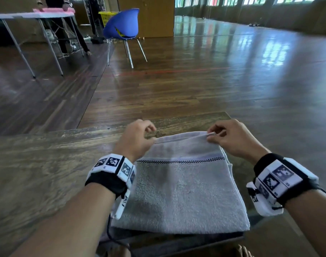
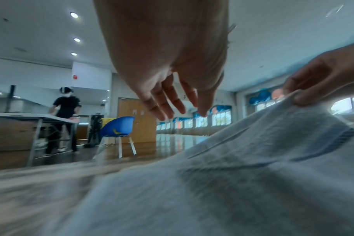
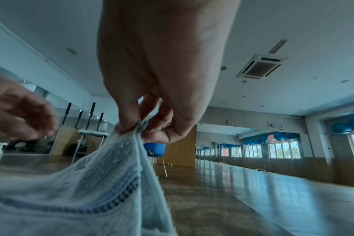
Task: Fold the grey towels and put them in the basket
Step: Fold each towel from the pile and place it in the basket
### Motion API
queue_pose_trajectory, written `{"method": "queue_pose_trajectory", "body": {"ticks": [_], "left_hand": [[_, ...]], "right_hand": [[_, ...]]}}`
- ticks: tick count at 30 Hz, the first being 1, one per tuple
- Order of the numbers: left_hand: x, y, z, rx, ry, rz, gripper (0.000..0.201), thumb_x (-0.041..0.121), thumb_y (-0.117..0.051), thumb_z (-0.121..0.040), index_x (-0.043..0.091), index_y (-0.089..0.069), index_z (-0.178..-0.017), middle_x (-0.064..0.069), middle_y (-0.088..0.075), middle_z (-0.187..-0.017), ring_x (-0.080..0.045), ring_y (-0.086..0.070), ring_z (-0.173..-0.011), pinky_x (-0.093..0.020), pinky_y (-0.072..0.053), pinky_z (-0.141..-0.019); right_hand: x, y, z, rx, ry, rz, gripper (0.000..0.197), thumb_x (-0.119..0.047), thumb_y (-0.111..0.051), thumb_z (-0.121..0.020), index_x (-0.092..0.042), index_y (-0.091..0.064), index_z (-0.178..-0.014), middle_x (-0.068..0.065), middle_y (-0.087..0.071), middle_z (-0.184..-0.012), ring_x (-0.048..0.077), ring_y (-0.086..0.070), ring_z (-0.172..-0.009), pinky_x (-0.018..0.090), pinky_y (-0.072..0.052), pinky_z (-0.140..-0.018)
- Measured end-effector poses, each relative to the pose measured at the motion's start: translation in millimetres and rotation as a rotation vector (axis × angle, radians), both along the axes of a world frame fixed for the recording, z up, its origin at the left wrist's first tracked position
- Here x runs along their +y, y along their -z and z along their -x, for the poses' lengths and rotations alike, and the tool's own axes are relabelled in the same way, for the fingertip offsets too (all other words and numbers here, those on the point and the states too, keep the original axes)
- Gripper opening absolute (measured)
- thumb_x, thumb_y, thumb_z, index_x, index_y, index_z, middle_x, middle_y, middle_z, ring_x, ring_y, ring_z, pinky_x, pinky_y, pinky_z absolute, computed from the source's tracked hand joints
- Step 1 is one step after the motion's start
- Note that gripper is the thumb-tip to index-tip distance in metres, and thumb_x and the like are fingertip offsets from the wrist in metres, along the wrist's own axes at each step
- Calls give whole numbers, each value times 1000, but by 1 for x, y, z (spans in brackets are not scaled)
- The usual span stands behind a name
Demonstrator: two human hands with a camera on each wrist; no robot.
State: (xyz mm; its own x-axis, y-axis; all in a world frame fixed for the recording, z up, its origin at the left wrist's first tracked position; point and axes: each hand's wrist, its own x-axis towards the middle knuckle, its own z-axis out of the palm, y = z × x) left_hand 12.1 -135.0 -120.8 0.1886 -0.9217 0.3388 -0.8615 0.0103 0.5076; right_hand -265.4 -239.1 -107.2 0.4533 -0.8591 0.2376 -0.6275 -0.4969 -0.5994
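Note:
A grey towel (image 1: 182, 191) with a dark checked stripe lies folded on the wooden table (image 1: 47, 164) right in front of me. My right hand (image 1: 214, 135) pinches its far right corner between thumb and fingers and lifts that corner a little (image 3: 144, 127). My left hand (image 1: 149, 130) hovers at the far left corner. In the left wrist view its fingers (image 2: 172, 103) hang straight above the towel (image 2: 232, 183) and hold nothing. A yellow basket (image 1: 107, 17) stands far off across the room.
A blue chair (image 1: 123, 25) stands on the wooden floor in front of the basket. At the back left a person works at a white folding table (image 1: 38, 14) with a pink cloth on it. The near table edge runs just below the towel.

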Motion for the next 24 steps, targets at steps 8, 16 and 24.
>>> {"method": "queue_pose_trajectory", "body": {"ticks": [8, 16, 24], "left_hand": [[19, -35, 100, 63, 383, 153, 17, 25, -80, -79, 17, -71, -92, 3, -68, -88, -11, -59, -78, -31, -50, -73], [22, -36, 111, 172, 342, 81, 13, 24, -80, -82, 14, -77, -88, 0, -75, -83, -13, -66, -76, -32, -53, -74], [10, -39, 113, 329, 378, -36, 20, 31, -66, -91, 13, -62, -83, 14, -48, -55, -1, -38, -48, -16, -34, -50]], "right_hand": [[81, -9, -1, -265, 63, 118, 13, -20, -87, -77, -27, -77, -85, -15, -69, -69, 3, -63, -66, 17, -50, -64], [87, -12, 10, -359, 12, -7, 17, -12, -83, -80, -27, -79, -87, -7, -75, -83, 15, -70, -76, 32, -59, -75], [61, -18, 21, -369, 11, -69, 24, -6, -69, -91, -29, -75, -87, -15, -73, -70, 2, -61, -54, 13, -48, -56]]}}
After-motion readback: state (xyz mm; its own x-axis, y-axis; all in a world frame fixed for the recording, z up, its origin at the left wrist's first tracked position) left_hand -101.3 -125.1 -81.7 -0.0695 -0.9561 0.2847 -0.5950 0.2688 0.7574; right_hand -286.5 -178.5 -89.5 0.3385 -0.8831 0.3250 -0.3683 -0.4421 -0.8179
